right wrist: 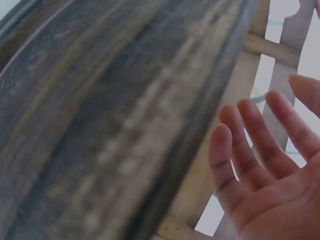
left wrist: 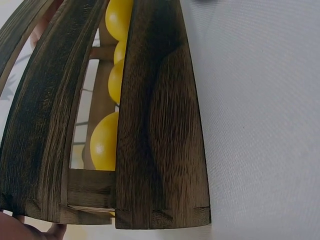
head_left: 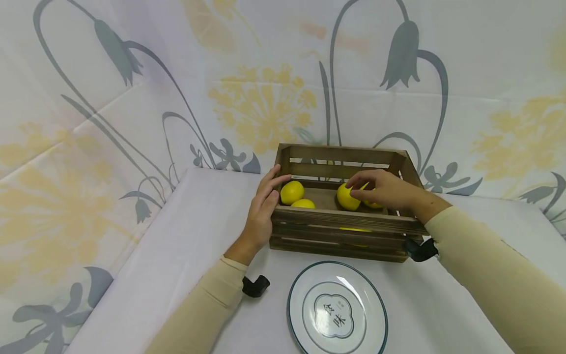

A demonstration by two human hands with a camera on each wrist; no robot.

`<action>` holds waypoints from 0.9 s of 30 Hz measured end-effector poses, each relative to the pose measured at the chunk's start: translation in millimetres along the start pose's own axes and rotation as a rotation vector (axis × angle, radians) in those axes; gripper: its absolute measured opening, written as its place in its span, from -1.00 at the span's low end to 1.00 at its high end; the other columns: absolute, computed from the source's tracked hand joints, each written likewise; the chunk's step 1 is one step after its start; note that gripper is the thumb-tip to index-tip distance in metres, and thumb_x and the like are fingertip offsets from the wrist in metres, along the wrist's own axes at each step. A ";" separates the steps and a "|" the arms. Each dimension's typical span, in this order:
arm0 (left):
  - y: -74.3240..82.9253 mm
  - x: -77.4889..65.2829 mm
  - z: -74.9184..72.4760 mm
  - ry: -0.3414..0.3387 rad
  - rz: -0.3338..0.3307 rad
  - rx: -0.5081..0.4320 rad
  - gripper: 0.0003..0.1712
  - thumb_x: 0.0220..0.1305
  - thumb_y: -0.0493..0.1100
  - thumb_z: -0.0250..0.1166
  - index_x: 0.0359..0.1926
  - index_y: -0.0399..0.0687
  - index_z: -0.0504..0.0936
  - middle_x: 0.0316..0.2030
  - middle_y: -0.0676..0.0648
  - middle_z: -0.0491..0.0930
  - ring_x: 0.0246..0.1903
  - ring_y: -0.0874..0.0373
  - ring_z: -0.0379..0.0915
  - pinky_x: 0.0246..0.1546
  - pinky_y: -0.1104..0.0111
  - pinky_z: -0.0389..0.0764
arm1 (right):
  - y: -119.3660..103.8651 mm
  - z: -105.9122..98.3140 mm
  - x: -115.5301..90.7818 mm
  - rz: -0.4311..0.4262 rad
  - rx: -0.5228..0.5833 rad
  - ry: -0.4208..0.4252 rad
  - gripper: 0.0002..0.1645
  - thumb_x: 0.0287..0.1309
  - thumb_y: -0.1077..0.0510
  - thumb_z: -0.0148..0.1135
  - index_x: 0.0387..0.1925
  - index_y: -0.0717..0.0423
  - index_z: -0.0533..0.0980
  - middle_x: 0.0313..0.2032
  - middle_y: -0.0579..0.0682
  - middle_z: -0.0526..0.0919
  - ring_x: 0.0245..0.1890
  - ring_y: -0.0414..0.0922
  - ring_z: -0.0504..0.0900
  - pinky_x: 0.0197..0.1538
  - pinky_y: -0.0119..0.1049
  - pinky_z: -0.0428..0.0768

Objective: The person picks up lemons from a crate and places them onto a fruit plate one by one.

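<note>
A dark wooden slatted crate [head_left: 345, 220] holds several yellow lemons [head_left: 349, 197], also seen through the slats in the left wrist view as lemons [left wrist: 106, 142]. My left hand [head_left: 261, 209] rests against the crate's left end, one finger reaching over the rim. In the left wrist view only part of that hand shows, at the bottom left corner. Over the right side of the crate is my right hand [head_left: 382, 191], fingertips right at a lemon. The right wrist view shows this hand [right wrist: 270, 175] with fingers apart and nothing in the palm.
A white round plate [head_left: 305, 305] with a dark rim and printed characters lies in front of the crate. White cloth [head_left: 212, 211] covers the table. A flower-patterned curtain [head_left: 274, 39] hangs behind and to the left.
</note>
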State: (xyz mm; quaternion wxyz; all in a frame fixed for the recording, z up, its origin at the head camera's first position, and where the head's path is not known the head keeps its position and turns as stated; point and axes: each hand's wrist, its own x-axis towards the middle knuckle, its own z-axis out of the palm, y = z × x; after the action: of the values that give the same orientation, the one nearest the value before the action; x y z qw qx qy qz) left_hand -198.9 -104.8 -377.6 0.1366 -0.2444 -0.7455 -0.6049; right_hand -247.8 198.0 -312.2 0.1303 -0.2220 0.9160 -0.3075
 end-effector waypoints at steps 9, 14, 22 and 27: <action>0.3 0.0 -0.5 0.019 0.016 -0.002 -0.45 0.53 -0.07 -0.25 0.36 -0.12 0.41 0.57 0.00 -0.01 0.58 0.11 -0.19 0.55 -0.08 -0.16 | 2.0 3.5 2.4 -0.082 -0.067 -0.127 -0.62 0.30 0.07 0.26 0.09 0.13 0.58 -0.02 0.04 0.68 0.02 -0.02 0.63 0.10 -0.06 0.62; -0.2 -1.1 -0.2 0.019 0.009 0.001 -0.45 0.53 -0.06 -0.25 0.36 -0.12 0.42 0.57 0.01 -0.01 0.58 0.12 -0.20 0.55 -0.08 -0.16 | 3.9 4.9 4.0 -0.109 -0.065 -0.202 -0.62 0.30 0.12 0.25 0.08 0.21 0.57 -0.06 0.05 0.68 0.01 -0.04 0.64 0.16 0.00 0.63; -0.9 -0.2 1.1 0.017 0.010 -0.012 -0.45 0.52 -0.05 -0.25 0.34 -0.10 0.43 0.57 -0.01 -0.01 0.57 0.13 -0.20 0.55 -0.09 -0.16 | 5.1 4.5 5.2 -0.062 -0.053 -0.286 -0.58 0.29 0.16 0.21 0.14 0.23 0.54 -0.03 0.06 0.67 0.07 0.01 0.59 0.27 0.12 0.51; -1.2 -0.3 1.1 0.018 0.007 -0.009 -0.44 0.52 -0.04 -0.25 0.34 -0.15 0.42 0.57 -0.02 -0.01 0.58 0.13 -0.21 0.55 -0.09 -0.17 | 7.6 5.9 7.7 -0.029 -0.062 -0.338 -0.53 0.28 0.13 0.22 0.18 0.23 0.52 0.03 0.09 0.65 0.13 0.04 0.55 0.32 0.16 0.45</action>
State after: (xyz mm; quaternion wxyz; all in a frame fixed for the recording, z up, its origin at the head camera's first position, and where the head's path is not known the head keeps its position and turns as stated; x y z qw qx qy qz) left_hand -199.2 -103.9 -379.0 0.1444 -0.2424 -0.7406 -0.6099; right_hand -254.7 196.7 -322.3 0.2710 -0.2877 0.8868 -0.2395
